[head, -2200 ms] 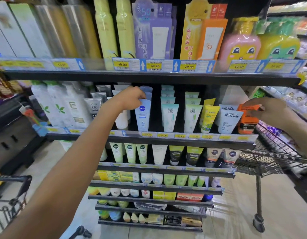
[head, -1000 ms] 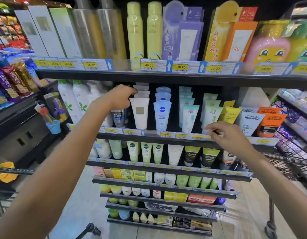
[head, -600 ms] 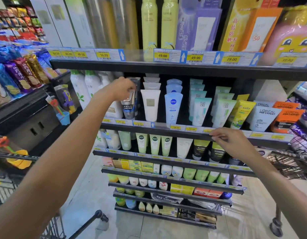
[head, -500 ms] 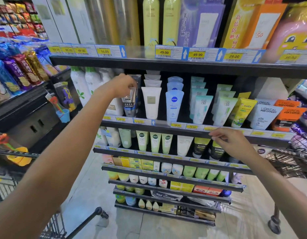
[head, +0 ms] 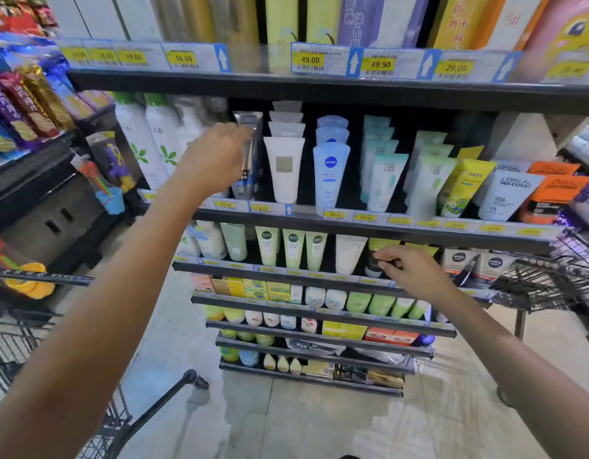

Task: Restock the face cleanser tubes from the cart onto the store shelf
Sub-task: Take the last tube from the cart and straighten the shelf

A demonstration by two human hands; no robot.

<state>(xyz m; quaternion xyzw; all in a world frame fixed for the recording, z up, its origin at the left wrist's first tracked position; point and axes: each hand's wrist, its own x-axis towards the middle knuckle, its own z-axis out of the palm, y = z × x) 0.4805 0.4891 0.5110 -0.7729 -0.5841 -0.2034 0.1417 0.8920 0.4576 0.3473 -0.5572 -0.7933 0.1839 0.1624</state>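
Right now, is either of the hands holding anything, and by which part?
The left hand grips the silver-grey tube by its upper half, near the crimped end. The right hand holds nothing.

You face dark tiered shelving [head: 319, 91]; pale glossy tile floor [head: 319, 422] below; snack rack [head: 24, 104] at your left.

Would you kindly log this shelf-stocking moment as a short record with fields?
left hand: left hand at the silver-grey tube; grip blurred
tube position: upright on the second shelf, left of the white tube
right hand: right hand empty, fingers loosely curled by the third shelf's edge
neighbours: blue Nivea tube right of the white tube
cart: wire cart at far right
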